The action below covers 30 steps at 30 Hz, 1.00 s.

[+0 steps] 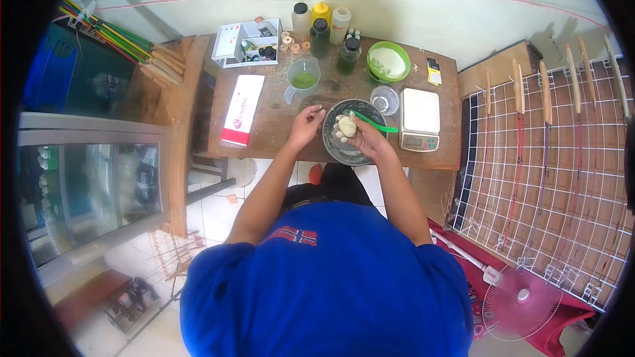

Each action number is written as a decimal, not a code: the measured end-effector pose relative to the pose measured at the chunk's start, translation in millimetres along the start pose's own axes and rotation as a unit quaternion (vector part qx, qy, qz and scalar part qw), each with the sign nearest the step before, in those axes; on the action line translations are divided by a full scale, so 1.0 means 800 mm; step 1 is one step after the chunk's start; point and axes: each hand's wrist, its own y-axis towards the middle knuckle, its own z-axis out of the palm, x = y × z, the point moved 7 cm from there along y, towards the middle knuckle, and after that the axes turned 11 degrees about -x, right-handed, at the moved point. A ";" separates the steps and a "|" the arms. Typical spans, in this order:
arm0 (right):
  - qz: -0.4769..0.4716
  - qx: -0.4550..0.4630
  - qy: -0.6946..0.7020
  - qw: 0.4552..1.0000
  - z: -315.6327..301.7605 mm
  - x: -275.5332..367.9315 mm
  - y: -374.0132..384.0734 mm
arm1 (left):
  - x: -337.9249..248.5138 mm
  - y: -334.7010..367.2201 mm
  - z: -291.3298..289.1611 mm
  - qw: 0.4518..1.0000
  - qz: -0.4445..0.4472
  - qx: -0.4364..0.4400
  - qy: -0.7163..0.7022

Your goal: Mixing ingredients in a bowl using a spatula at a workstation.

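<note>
A grey bowl (331, 151), its inside smeared with pale residue, sits near the front edge of the wooden table. Over it, my right hand (368, 140) is closed around a pale, dough-like lump (346, 127), with more pale stuff on the fingers. A green-handled tool (377, 123) lies across the bowl toward the right rim; its working end is hidden by the lump and hand. My left hand (305, 128) hovers by the bowl's left rim, fingers loosely bent and apart, fingertips coated, nothing visible in it.
Right of the bowl stand a clear cup (384, 100) and a digital scale (420, 119). Behind are a green bowl of white powder (389, 63), several bottles (320, 38) and a measuring jug (304, 78) with green contents. A white-and-red box (243, 109) and an organizer (246, 44) stand left.
</note>
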 end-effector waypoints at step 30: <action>0.041 -0.010 0.047 0.998 -0.004 0.005 -0.002 | 0.011 0.010 0.004 0.997 0.048 -0.054 -0.026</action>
